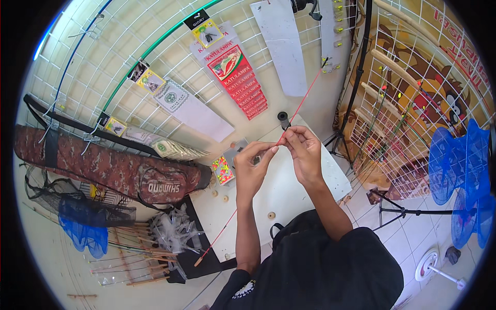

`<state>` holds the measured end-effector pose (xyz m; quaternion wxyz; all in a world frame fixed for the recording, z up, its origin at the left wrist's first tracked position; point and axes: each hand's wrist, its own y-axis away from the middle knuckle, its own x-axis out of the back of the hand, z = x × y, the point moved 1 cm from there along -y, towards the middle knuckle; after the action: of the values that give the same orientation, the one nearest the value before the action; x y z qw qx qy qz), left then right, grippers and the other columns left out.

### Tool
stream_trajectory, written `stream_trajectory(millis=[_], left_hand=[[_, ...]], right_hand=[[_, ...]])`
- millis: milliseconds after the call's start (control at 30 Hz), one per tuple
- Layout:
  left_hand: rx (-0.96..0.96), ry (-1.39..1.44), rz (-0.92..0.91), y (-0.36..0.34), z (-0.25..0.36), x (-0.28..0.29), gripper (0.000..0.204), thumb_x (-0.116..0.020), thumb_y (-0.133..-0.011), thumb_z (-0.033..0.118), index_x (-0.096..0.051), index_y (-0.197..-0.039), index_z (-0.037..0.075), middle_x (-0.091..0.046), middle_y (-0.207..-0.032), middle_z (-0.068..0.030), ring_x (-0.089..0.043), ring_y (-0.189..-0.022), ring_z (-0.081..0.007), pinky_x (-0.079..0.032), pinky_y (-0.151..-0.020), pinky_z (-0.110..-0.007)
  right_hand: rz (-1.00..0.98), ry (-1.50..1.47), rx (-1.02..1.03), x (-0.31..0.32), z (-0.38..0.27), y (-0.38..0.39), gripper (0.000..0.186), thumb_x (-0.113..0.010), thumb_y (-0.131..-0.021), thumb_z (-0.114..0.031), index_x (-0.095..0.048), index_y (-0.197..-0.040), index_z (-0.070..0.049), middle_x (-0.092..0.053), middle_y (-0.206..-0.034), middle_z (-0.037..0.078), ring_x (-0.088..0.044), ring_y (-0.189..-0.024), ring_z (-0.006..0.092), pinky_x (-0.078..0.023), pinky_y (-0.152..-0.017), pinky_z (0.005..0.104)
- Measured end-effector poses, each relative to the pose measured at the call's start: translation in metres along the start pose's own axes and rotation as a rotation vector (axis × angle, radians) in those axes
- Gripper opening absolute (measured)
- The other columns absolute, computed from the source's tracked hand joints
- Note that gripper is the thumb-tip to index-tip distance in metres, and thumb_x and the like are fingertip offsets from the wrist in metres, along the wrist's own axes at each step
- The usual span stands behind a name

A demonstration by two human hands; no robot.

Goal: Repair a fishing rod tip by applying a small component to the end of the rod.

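A thin red fishing rod [306, 99] runs slantwise across the view, its tip at the upper right and its small wooden handle [198, 261] at the lower left, beyond the table edge. My left hand [252, 161] pinches it between thumb and fingertips above the white table. Close beside it, almost touching, my right hand [304, 154] has its fingertips pressed together on the same rod. Whether a smaller part sits between the fingertips I cannot tell. Just behind the hands stands a black round-topped object [283, 118].
The white table [248, 227] bears small wooden rings [271, 215] and a box of bright floats or beads [222, 170]. A camouflage rod bag [103, 163] hangs left, above clear plastic bags [175, 230]. Red packets [235, 80] hang on the wall grid. Blue nets [460, 175] hang right, near black stands.
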<state>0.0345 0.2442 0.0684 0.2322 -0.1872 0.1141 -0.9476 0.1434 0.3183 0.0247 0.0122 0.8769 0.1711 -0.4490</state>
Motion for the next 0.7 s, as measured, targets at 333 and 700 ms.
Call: stream_trajectory(millis=[333, 700], left_hand=[[0.049, 0.021, -0.045, 0.0009, 0.0037, 0.0033, 0.012, -0.07, -0.084, 0.006, -0.073, -0.094, -0.001, -0.067, -0.085, -0.0057, -0.057, -0.075, -0.0086, -0.045, -0.07, -0.023], [0.038, 0.011, -0.042, 0.0021, 0.0042, 0.0036, 0.013, -0.07, -0.084, 0.006, -0.073, -0.095, 0.0, -0.066, -0.085, -0.0052, -0.056, -0.075, -0.008, -0.045, -0.069, -0.023]], right_hand=[[0.027, -0.044, 0.045, -0.0016, 0.0018, 0.0023, 0.016, -0.065, -0.089, -0.002, -0.059, -0.105, 0.001, -0.066, -0.091, 0.008, -0.063, -0.08, 0.0128, -0.052, -0.079, 0.029], [0.026, -0.101, 0.057, -0.0044, 0.0022, 0.0031, 0.019, -0.064, -0.09, -0.002, -0.06, -0.108, 0.003, -0.066, -0.093, 0.009, -0.062, -0.08, 0.0126, -0.052, -0.079, 0.0283]])
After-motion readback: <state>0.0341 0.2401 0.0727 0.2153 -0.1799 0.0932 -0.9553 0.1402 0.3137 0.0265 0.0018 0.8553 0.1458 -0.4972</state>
